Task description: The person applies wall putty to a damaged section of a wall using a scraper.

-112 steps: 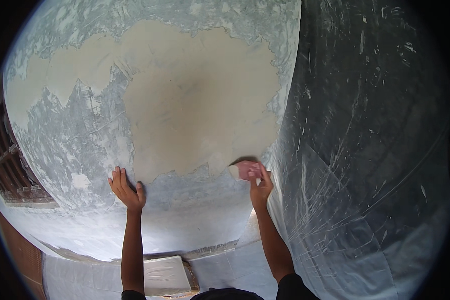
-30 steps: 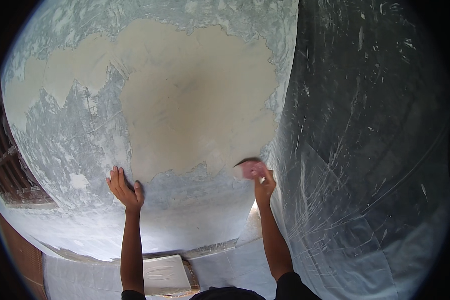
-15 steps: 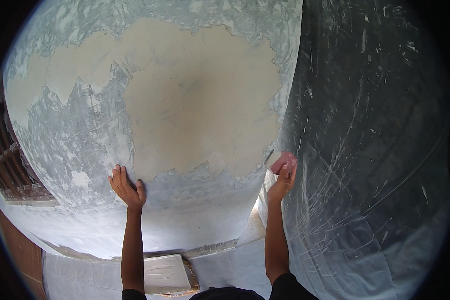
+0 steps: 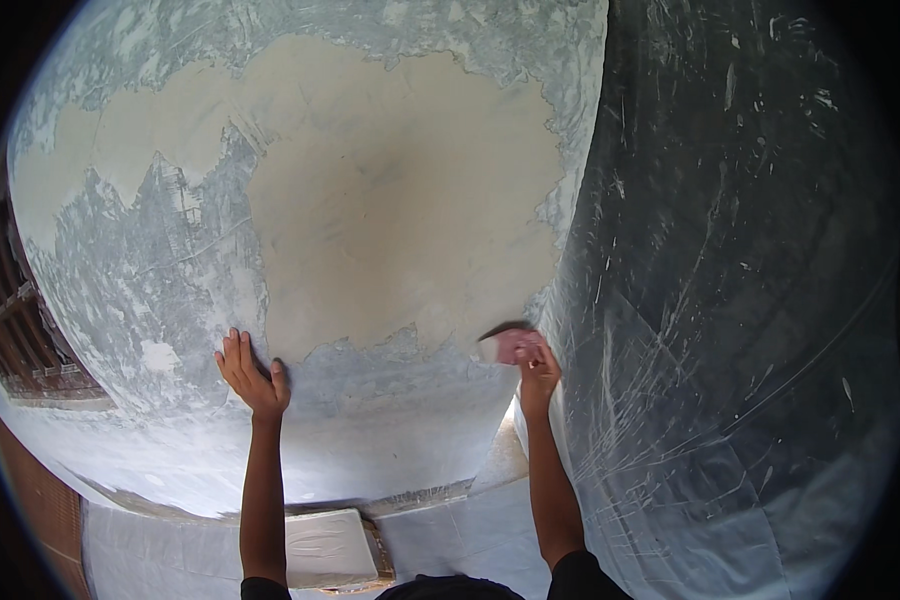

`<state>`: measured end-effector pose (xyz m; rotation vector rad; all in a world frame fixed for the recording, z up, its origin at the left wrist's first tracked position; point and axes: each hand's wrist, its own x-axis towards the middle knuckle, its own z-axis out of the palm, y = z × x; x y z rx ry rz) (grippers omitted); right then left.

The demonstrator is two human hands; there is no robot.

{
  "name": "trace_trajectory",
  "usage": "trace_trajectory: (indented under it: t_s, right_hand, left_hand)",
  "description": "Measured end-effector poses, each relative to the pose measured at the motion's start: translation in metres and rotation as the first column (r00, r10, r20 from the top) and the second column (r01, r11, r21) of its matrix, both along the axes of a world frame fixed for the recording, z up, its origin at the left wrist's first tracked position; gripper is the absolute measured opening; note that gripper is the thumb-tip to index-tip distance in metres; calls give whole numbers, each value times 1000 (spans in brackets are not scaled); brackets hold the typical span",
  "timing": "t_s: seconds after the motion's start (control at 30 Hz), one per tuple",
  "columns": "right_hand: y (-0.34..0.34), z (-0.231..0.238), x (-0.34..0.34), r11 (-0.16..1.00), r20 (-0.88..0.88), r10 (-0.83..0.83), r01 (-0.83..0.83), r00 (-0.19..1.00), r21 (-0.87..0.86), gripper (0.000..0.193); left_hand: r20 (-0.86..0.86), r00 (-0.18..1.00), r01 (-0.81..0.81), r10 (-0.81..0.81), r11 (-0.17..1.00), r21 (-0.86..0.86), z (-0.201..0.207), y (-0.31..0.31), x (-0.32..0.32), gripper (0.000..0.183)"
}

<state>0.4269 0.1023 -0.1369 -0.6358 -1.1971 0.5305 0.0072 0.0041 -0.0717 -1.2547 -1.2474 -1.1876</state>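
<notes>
My left hand lies flat with fingers spread on the grey, mottled wall, below and left of a large beige patch of putty. A flat pinkish putty scraper is pinched in the fingers of my right hand. Its dark-edged blade sits at the lower right rim of the putty patch, near the wall's right edge. Some motion blur is on the scraper, and I cannot tell whether its edge touches the wall.
To the right hangs a dark plastic sheet with pale splashes and creases. Below, between my forearms, a box or tray holds a smooth white mass on grey sheeting. Brown slats show at the far left.
My right hand has moved left with the scraper, from the wall's right edge onto the putty patch's lower right rim. The scraper's tilt has changed. My left hand stays in place.
</notes>
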Motion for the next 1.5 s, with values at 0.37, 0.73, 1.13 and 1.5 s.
trace_trajectory:
  t_s: [0.37, 0.73, 1.13, 1.5]
  right_hand:
    - [7, -12, 13, 993, 103, -89, 96, 991, -64, 41]
    - [4, 40, -3, 999, -241, -37, 44, 970, 24, 44]
    - [2, 70, -3, 995, -481, -35, 73, 876, 62, 50]
    - [2, 61, -5, 998, -358, -26, 44, 933, 42, 50]
  left_hand:
    - [2, 1000, 11, -11, 1000, 1, 0, 1, 2, 54]
    - [-2, 1000, -8, 8, 1000, -1, 0, -2, -2, 53]
    - [-4, 1000, -4, 4, 1000, -7, -2, -1, -2, 54]
    - [0, 1000, -2, 2, 1000, -4, -1, -1, -3, 54]
